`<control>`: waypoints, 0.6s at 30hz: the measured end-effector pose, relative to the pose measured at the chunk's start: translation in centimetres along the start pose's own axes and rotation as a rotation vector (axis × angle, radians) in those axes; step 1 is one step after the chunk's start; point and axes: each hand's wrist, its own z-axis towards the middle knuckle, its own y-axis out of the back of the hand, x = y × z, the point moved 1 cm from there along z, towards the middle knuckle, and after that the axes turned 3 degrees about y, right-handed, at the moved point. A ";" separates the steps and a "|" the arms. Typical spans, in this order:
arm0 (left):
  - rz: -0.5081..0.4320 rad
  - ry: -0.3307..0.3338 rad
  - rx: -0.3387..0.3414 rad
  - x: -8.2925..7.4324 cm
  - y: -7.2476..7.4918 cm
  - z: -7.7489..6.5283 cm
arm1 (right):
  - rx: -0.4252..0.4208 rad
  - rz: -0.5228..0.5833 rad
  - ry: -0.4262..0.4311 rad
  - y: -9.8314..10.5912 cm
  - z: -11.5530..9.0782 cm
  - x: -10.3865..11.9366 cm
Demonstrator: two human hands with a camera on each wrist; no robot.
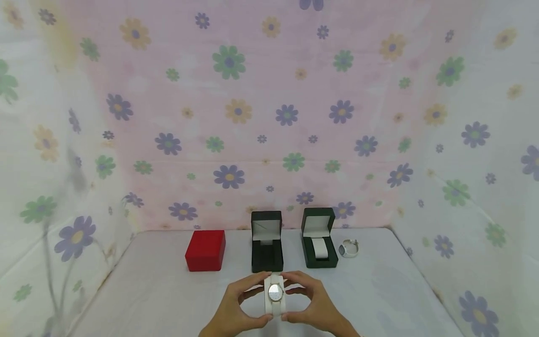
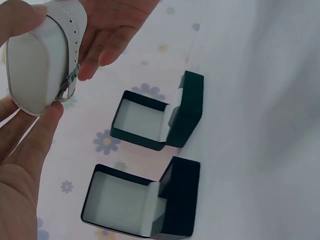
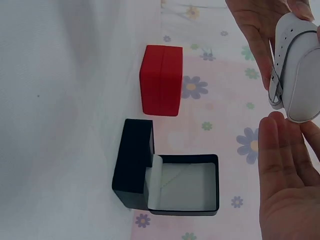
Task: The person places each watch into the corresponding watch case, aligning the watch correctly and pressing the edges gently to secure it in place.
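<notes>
A wristwatch [image 1: 275, 292] with a pale strap and round face is wrapped around a white cushion [image 2: 35, 75]. In the head view it is upright, dial facing the camera, close in front of the dark watch box [image 1: 267, 257]. My left hand [image 1: 240, 306] pinches its left side, thumb below and fingers above. From the other side my right hand [image 1: 313, 304] holds it the same way. Both wrist views show the cushion's smooth end and the strap's holes and buckle [image 3: 275, 87].
Left of the dark box stands a closed red box [image 1: 205, 250]. To the right, an open green watch box [image 1: 309, 257] contains a white cushion [image 1: 320, 248]. Beside it another white watch [image 1: 349, 248] lies on the white-covered table [image 1: 156, 290]. Flowered cloth [image 1: 269, 140] hangs behind.
</notes>
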 end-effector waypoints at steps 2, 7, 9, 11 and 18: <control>0.003 0.008 0.000 0.3 0.0 -0.1 | 0.006 -0.007 -0.004 0.0 0.0 -0.2; 0.129 -0.047 0.004 1.0 0.0 -0.3 | 0.024 -0.033 -0.023 0.1 -0.5 -0.9; 0.183 -0.044 0.019 1.2 -0.1 -0.4 | 0.036 -0.030 -0.070 0.1 -0.9 -1.3; 0.216 -0.018 0.045 1.3 -0.1 -0.5 | 0.052 -0.024 -0.126 0.2 -1.2 -1.6; 0.322 0.127 0.101 2.1 0.1 -0.7 | 0.065 -0.103 -0.180 0.4 -1.6 -2.6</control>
